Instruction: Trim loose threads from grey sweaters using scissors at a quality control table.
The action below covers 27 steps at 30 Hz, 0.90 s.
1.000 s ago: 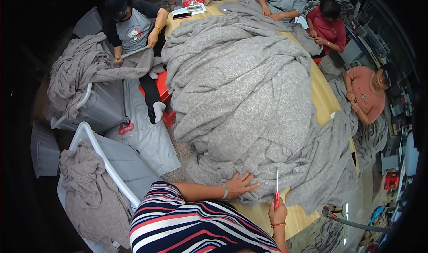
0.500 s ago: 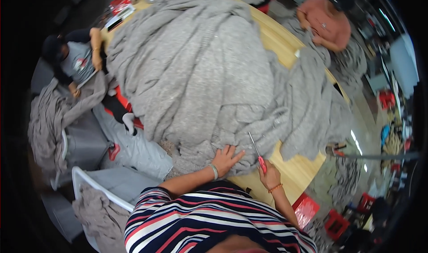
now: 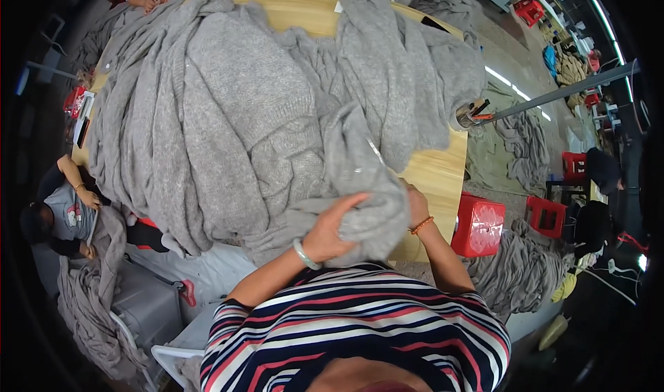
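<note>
A bunched piece of grey knit fabric point(image 3: 379, 219) is lifted near the table's front edge. My left hand point(image 3: 326, 234) grips its left side, the thumb over the top and the other fingers partly hidden in the folds. At the bunch's right side is my right hand point(image 3: 417, 205), closed, its fingers mostly behind the cloth. A thin metal shaft point(image 3: 375, 150) points up and left from that hand; it belongs to the red-handled tool, whose handle is hidden now. Beyond lies a large spread of grey knitwear point(image 3: 242, 74), with ribbed edges showing.
The wooden table point(image 3: 436, 178) shows at the right. A cup of tools point(image 3: 467, 115) stands on its right edge beside a metal pole point(image 3: 560, 91). A red stool point(image 3: 477, 225) is close on the right. A co-worker point(image 3: 66, 216) handles grey cloth at the left, near grey bins.
My left hand has gone from lying flat on the fabric to gripping a lifted bunch. The right hand has brought the tool against the cloth. My view has turned to the right.
</note>
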Tool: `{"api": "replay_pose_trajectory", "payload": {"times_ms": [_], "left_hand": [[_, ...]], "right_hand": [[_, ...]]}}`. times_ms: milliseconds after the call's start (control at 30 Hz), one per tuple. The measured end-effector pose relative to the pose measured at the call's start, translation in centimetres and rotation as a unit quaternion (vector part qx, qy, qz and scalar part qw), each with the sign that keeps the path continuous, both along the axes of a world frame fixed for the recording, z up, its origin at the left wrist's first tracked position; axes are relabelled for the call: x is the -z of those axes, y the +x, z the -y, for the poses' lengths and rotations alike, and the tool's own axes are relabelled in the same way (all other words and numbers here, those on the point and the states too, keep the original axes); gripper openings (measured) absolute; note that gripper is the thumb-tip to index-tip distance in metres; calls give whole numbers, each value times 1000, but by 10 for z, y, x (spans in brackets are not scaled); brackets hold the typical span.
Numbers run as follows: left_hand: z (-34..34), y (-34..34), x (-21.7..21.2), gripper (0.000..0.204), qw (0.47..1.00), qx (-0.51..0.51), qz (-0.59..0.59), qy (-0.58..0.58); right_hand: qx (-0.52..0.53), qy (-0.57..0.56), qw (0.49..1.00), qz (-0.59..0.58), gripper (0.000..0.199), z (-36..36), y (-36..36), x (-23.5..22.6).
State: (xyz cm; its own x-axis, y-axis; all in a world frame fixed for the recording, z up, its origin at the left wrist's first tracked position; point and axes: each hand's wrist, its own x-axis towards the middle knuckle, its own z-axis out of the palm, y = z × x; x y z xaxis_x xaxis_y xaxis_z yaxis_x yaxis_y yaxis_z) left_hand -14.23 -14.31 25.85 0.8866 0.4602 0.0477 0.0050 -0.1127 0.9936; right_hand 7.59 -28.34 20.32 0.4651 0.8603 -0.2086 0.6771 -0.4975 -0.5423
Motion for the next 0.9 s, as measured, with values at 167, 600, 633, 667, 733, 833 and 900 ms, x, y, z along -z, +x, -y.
{"api": "replay_pose_trajectory", "payload": {"times_ms": [167,600,633,667,733,833,900], "left_hand": [[5,22,30,85,992,125,15,-15],[18,-40,140,117,925,-59,-350,137],[18,-34,144,115,917,-42,-364,160],[18,-30,148,113,908,-19,-377,182],[20,-24,134,101,896,-18,-391,210],[25,-26,136,76,888,9,-393,239],[25,-30,136,65,898,-2,-379,223]], "right_hand": [[81,-48,995,-33,34,15,29,21],[1,-15,1000,19,36,38,13,71],[0,-18,1000,2,34,37,11,71],[3,-23,1000,-14,33,30,11,69],[-30,-40,999,-10,30,2,4,54],[-53,-51,997,7,28,-23,0,46],[-68,-34,997,13,27,-40,-5,44]]}}
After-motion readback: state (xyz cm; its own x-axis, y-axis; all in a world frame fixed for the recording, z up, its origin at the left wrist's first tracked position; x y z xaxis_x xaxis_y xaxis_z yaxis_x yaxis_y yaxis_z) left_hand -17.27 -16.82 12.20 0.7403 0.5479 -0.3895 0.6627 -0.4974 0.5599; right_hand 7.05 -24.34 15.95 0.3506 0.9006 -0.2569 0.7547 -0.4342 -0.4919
